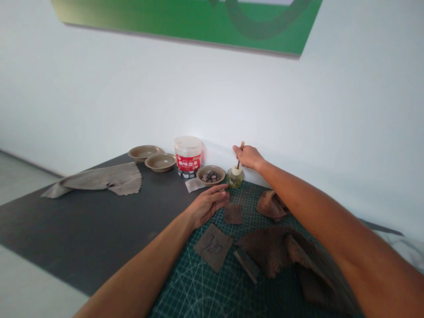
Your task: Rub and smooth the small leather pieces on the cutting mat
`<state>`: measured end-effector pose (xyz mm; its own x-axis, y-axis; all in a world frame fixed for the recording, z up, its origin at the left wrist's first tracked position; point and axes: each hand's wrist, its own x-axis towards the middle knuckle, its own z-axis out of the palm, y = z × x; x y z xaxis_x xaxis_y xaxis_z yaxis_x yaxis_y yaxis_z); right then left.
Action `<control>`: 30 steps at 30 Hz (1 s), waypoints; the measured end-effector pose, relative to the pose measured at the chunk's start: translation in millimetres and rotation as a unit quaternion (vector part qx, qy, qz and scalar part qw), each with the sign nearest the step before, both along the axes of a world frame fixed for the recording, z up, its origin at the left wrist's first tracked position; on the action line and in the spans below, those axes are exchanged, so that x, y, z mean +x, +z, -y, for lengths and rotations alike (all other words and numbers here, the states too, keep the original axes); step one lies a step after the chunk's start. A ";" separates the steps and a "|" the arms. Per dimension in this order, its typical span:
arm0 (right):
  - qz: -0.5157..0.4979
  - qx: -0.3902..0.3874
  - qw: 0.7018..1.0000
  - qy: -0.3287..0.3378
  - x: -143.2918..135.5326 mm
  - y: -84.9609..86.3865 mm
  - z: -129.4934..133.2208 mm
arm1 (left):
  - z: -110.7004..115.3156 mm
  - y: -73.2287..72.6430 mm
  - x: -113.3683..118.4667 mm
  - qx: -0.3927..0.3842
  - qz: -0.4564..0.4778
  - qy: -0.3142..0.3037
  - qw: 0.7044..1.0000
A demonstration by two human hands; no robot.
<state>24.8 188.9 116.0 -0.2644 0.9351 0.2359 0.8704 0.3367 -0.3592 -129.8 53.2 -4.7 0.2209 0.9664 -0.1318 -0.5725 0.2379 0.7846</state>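
Observation:
My right hand (250,157) is closed around a thin wooden-handled stick (243,145), held upright. Its lower end goes into the white neck of a small glass jar (235,179) with yellowish-green liquid; the tip cannot be made out. My left hand (210,203) is just left of the jar, thumb and fingers drawn together at the tips around something small that I cannot make out. Below its fingertips a small brown square of cloth or leather (233,213) lies on the green cutting mat (185,287). Nearer lies a larger brown piece (213,247) with handwritten marks.
A bowl of small dark pieces (211,176) stands beside a red-labelled plastic tub (188,157). Two shallow bowls (161,162) and a grey-beige cloth (99,179) are farther left. Dark brown material (271,247), a flat grey bar (247,266) and a folded brown piece (270,205) lie right. A wall (132,88) rises behind.

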 end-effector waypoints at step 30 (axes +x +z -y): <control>0.008 0.014 1.000 0.018 5.5 -2.7 1.1 | -0.4 -0.4 0.3 0.002 -0.025 0.025 0.999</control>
